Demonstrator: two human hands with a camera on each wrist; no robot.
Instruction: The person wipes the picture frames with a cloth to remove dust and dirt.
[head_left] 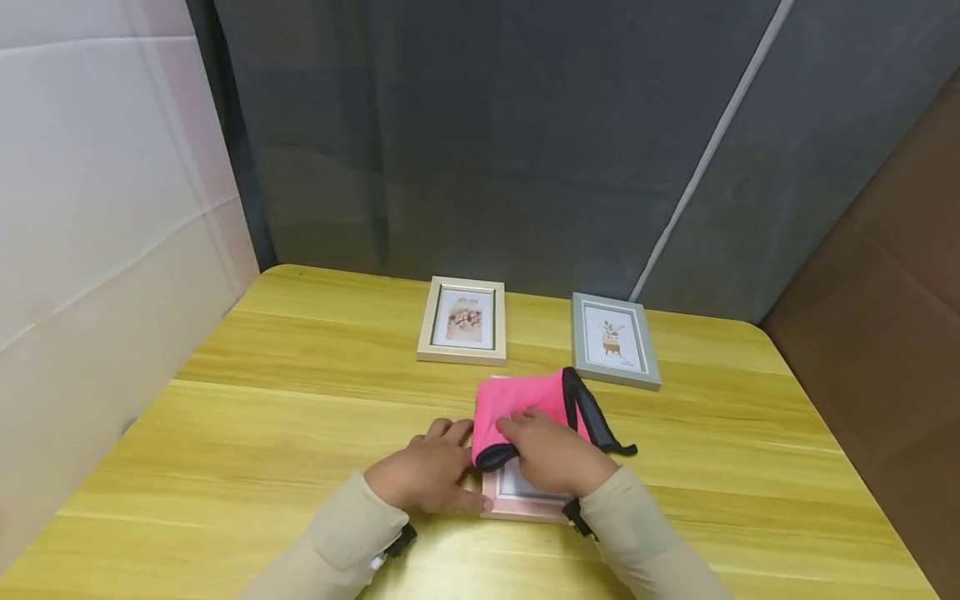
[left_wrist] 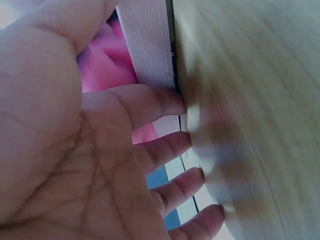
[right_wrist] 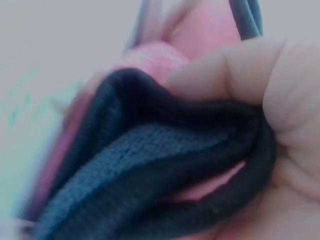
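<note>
A pink picture frame [head_left: 517, 507] lies flat on the wooden table, largely covered by a folded pink cloth [head_left: 517, 396] with black edging. My right hand [head_left: 558, 454] grips this cloth over the frame's face; in the right wrist view the cloth [right_wrist: 150, 165] bunches against thumb and palm, its dark grey side turned out. At the frame's left side rests my left hand [head_left: 431, 475], thumb at the near corner and fingers spread. The left wrist view has those fingers [left_wrist: 170, 145] fairly straight, their tips at the tabletop alongside the frame's edge [left_wrist: 150, 45].
Farther back lie two more picture frames, a cream-gold one [head_left: 423, 337] with a flower print and a grey-green one [head_left: 618, 377] with a plant print. A dark grey curtain [head_left: 465, 150] hangs behind the table [head_left: 285, 400]. Pale and brown panels flank it.
</note>
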